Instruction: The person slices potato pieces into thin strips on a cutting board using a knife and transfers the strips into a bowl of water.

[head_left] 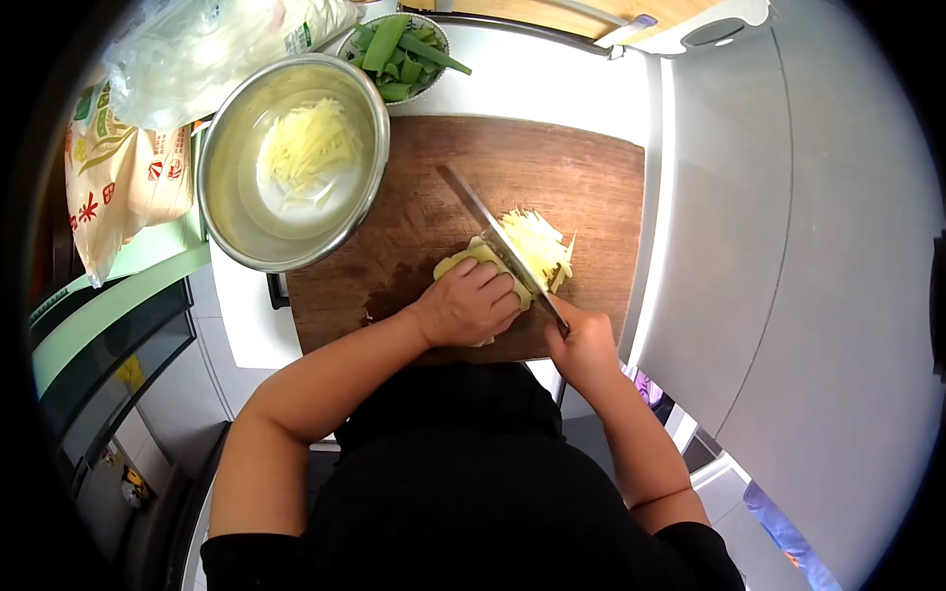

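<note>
Although the left hand [473, 303] partly hides pale slices [451, 264] it clasps on the board [581, 167] and the right hand [588, 347], gripping the knife [481, 217], covers most of its handle, the metal bowl [229, 163] shows shreds [307, 148] in liquid, the small bowl [442, 39] greens [384, 44].

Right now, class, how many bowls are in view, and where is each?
2: a large metal bowl overlapping the cutting board from the left, and a small patterned bowl of green pieces beyond the board. Others may be hidden.
</note>
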A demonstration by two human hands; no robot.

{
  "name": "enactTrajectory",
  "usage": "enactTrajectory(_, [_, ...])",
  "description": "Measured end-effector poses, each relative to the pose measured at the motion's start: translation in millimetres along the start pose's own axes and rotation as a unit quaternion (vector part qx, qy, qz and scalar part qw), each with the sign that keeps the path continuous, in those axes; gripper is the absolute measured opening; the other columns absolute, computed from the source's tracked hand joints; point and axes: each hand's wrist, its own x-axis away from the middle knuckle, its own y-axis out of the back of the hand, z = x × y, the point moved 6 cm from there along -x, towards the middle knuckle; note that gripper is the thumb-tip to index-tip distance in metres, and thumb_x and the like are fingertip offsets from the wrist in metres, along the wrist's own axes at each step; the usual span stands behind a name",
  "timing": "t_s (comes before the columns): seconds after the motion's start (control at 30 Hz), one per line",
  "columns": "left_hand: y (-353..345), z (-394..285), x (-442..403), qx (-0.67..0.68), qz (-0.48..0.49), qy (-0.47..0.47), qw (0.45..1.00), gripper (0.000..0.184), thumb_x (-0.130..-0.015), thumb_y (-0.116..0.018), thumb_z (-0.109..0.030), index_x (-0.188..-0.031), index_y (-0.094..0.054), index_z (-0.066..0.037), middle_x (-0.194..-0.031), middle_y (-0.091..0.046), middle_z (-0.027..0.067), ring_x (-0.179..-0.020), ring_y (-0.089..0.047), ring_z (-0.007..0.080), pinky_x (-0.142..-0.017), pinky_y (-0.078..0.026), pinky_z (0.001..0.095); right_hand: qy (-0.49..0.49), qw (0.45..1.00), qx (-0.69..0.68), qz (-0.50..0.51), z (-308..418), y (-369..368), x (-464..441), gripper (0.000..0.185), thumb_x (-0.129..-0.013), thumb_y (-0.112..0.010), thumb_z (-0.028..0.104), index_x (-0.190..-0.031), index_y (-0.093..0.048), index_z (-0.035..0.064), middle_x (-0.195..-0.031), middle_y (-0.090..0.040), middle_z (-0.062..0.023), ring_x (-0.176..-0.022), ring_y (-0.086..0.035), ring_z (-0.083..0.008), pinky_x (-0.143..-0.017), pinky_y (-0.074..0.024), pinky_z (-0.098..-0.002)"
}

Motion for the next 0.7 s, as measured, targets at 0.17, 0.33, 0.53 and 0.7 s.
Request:
enactTrajectory(0.17, [-2,0,-1,-0.002,-0.047,-0.015,0.999,0.013,-0.072,-0.066,-0.022,-0.075,-0.056,-0.014,-0.076,-0.047,0.0001,-0.075,-0.049,0.0171,-0.066,-0.040,0.0303,-0.015,0.999,-0.003,0.036,11,24,19,0.033,-0.074,-0.063,0.005,-0.107,-0.065,0.0053,-0.068,-0.060,-0.0229,-0.064,-0.061,-0.0393,-0.061,-0.0501,-0.0439])
enactTrajectory(0.33, [-3,2,2,0.012,-0.033,-0.004,0.999,0.013,-0.072,-0.067,-0.022,-0.076,-0.058,-0.014,-0.082,-0.052,-0.0010,-0.078,-0.050,0.0170,-0.067,-0.041,0.0303,-0.011,0.998,0.027,0.060,6,18,20,0.034,-0.074,-0.063,0.004,-0.108,-0.064,0.0048,-0.067,-0.060,-0.0225,-0.063,-0.061,-0.0384,-0.061,-0.0500,-0.0444])
enactTrajectory(0.53, [0,1,0,0.014,-0.054,-0.008,0.998,0.012,-0.071,-0.067,-0.021,-0.077,-0.059,-0.013,-0.084,-0.055,-0.0012,-0.082,-0.053,0.0169,-0.068,-0.042,0.0299,0.017,0.997,0.067,0.017,9,5,13,0.032,-0.075,-0.061,0.001,-0.106,-0.065,0.0041,-0.067,-0.058,-0.0230,-0.060,-0.060,-0.0382,-0.056,-0.0486,-0.0410])
enactTrajectory(0.7, [0,0,0,0.008,-0.040,0.003,0.999,0.013,-0.072,-0.066,-0.021,-0.077,-0.058,-0.013,-0.079,-0.052,-0.0011,-0.078,-0.052,0.0167,-0.067,-0.042,0.0296,0.012,0.998,0.061,0.006,7,-3,4,0.035,-0.073,-0.064,0.006,-0.108,-0.064,0.0059,-0.069,-0.061,-0.0208,-0.064,-0.061,-0.0376,-0.060,-0.0494,-0.0456])
